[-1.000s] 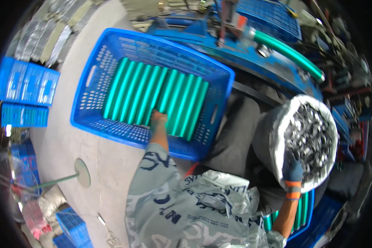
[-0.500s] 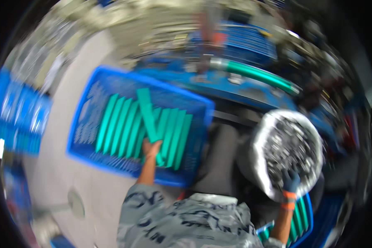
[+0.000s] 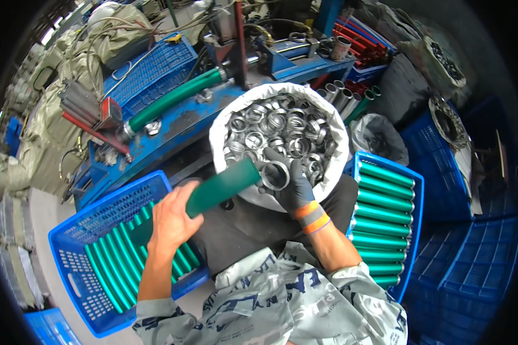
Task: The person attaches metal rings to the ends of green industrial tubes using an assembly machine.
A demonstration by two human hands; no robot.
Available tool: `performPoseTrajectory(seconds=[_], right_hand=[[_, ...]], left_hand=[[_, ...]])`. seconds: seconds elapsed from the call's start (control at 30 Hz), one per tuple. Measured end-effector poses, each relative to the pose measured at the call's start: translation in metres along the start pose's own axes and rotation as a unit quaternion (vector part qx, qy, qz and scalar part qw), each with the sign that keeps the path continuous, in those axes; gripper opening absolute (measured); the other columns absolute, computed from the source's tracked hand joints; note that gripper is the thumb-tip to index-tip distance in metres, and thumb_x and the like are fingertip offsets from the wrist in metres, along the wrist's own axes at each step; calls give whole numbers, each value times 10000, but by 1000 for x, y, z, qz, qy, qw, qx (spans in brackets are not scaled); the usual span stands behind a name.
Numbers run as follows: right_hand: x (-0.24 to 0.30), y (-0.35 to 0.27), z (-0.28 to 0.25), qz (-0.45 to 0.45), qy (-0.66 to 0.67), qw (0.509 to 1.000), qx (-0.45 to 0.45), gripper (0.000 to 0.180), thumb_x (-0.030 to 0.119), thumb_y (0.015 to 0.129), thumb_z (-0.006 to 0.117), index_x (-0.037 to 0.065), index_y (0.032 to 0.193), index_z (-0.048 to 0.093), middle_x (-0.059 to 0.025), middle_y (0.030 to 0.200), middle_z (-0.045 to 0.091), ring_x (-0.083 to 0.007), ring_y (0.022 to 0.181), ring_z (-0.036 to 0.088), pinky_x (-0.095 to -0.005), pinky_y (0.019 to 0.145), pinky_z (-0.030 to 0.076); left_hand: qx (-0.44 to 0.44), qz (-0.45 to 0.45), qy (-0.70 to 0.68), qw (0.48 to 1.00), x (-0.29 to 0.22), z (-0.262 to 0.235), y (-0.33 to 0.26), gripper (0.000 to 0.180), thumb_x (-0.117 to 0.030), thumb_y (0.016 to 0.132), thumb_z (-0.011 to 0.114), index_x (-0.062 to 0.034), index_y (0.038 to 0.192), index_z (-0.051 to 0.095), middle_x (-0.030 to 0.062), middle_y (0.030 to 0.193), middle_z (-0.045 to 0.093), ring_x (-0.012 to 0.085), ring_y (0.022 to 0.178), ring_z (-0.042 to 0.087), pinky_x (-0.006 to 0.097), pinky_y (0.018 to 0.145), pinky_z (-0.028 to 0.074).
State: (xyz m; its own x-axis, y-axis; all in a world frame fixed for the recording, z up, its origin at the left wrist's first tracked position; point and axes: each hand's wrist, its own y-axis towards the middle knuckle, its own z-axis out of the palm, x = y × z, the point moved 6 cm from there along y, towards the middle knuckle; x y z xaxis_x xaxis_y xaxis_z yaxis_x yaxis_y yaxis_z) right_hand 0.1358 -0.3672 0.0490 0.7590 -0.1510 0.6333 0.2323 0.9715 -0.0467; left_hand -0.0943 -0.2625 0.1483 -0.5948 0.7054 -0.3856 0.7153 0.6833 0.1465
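A green tube point(image 3: 221, 187) is gripped in my bare left hand point(image 3: 175, 215), its free end pointing up and right over my lap. My right hand point(image 3: 296, 190), in a dark glove with an orange and grey cuff, holds a silver metal ring point(image 3: 277, 188) close to that end. Ring and tube look slightly apart. Behind my right hand stands a white-lined sack point(image 3: 218, 135) full of metal rings point(image 3: 276, 123). Below my left forearm, a blue crate point(image 3: 75, 261) holds several green tubes point(image 3: 118, 264).
To my right, another blue crate point(image 3: 420, 201) holds stacked green tubes with metal ends point(image 3: 383, 224). Ahead, a blue bench point(image 3: 175, 126) carries a green tube point(image 3: 175, 100) set in a machine. Blue crates point(image 3: 472, 253) stand far right, and metal pipes point(image 3: 339, 95) lie behind the sack.
My left hand has lifted the green tube out of the left crate. My right hand has come up from among the rings holding one. The view has swung to the right.
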Motion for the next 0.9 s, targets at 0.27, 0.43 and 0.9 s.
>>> performPoseTrajectory(seconds=[0.27, 0.43, 0.9], right_hand=[[15, 4, -8, -71, -102, 992, -16, 862, 649, 957, 426, -42, 1467, 359, -176, 1266, 619, -227, 1092, 630, -329, 929, 511], [14, -2, 12, -94, -291, 952, 14, 907, 687, 949, 407, -45, 1481, 353, -139, 1293, 598, -192, 1147, 590, -307, 972, 468], [28, -11, 39, -183, -589, 787, 27, 710, 226, 923, 634, -39, 1496, 310, -255, 1394, 496, -361, 1288, 500, -397, 1093, 369]], left_hand=[[18, 2, -18, 1000, -27, 1, -3, 593, -103, 618, 707, -106, 1202, 602, 123, 1013, 664, 350, 928, 647, 422, 779, 531], [51, 6, 14, 999, -30, 8, -5, 618, -103, 598, 713, -106, 1206, 601, 125, 961, 647, 356, 895, 638, 436, 760, 524], [35, -28, -23, 999, -16, 34, -14, 627, -90, 599, 715, -75, 1215, 601, 139, 994, 660, 337, 924, 651, 421, 790, 528]])
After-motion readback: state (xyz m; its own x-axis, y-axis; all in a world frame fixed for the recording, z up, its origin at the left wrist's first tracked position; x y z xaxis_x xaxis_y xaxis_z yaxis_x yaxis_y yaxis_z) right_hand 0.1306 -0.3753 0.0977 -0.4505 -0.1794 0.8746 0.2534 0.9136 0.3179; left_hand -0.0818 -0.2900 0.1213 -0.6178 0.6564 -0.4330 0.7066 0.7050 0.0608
